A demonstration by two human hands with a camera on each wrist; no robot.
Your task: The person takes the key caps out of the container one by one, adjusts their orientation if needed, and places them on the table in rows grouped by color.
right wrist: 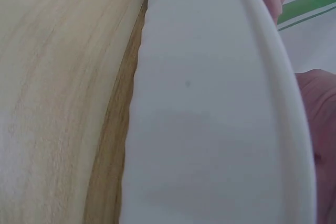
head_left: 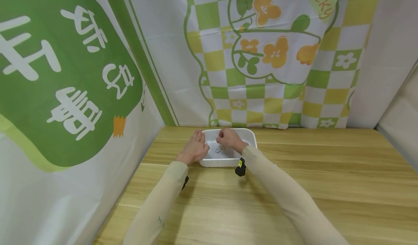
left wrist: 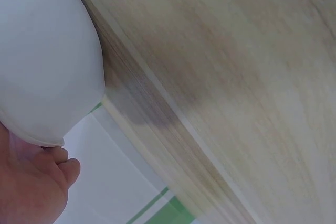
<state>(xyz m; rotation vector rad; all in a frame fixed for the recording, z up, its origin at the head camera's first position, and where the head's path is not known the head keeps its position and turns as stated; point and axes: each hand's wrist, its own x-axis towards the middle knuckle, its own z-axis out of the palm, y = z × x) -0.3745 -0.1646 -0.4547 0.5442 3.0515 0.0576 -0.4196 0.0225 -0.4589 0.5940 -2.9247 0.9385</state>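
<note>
A white plastic basin (head_left: 225, 162) stands on the wooden table near its back edge. My left hand (head_left: 195, 149) holds the basin's left rim, thumb on the inner side and fingers along the outside; the left wrist view shows its fingers (left wrist: 68, 169) bent by the rim. Inside the basin, my right hand (head_left: 230, 139) points down with fingers bent together. Whether anything is between its fingertips is hidden. Just below them on the basin floor lie a small pale piece (head_left: 217, 150) and a small yellowish-brown piece (head_left: 223, 148), too small to identify.
The wooden table (head_left: 313, 176) stretches right and toward me. A green-and-white printed cloth (head_left: 254, 89) hangs behind the basin, and another printed sheet (head_left: 98, 143) hangs at the left. In the right wrist view the basin's outer wall (right wrist: 205, 114) fills the middle.
</note>
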